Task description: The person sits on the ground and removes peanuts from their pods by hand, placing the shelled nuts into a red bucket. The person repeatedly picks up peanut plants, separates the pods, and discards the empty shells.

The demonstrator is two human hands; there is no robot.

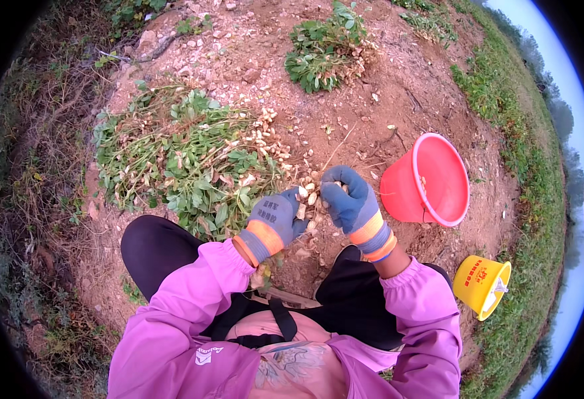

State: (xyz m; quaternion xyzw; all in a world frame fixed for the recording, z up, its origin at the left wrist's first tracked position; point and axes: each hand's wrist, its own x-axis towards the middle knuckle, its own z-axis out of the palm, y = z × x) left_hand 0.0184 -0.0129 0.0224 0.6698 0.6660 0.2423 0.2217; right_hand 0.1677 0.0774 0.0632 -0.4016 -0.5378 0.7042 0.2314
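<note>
Both my hands wear blue-grey work gloves with orange cuffs. My left hand (pixel 275 219) is closed around the base of a cluster of peanuts in the shell (pixel 311 195), just right of the leafy pile. My right hand (pixel 347 197) curls its fingers over peanuts at the right side of that cluster; pale shells show between the fingers. Thin roots stick up from between the two hands. Left of them lies a heap of pulled peanut plants (pixel 182 159), with pods along its right edge. To the right, a tilted red plastic bucket (pixel 401 184) has a few peanuts inside.
A smaller bunch of peanut plants (pixel 324 55) lies on the bare soil farther ahead. A yellow bucket (pixel 471 282) with something whitish inside stands at the lower right. Dry weeds border the left side, green growth the right. My bent legs frame the ground below my hands.
</note>
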